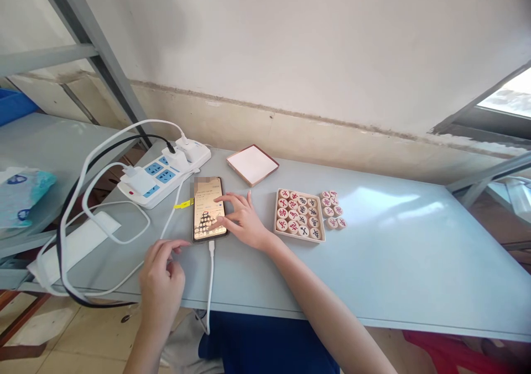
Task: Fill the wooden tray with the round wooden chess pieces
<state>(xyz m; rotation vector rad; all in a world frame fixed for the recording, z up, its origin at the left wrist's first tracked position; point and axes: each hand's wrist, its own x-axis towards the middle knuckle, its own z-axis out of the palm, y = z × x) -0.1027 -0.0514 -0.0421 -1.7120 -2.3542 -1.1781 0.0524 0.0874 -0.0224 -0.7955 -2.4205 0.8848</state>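
A phone [207, 203] lies flat on the grey table [394, 252] with a white cable plugged into its near end. My right hand [243, 219] rests beside it, fingers spread, with fingertips on the lit screen. My left hand [161, 274] hovers near the table's front edge, left of the phone, fingers loosely curled and holding nothing. To the right stands a shallow box [299, 216] filled with round wooden chess pieces, with several loose pieces [333, 209] beside it.
A white power strip [164, 172] with plugs and looping white and black cables sits at the left. The box lid [252, 164] lies behind the phone. A metal shelf frame [95, 47] and a wall stand behind; a blue-white bag [20, 191] lies far left.
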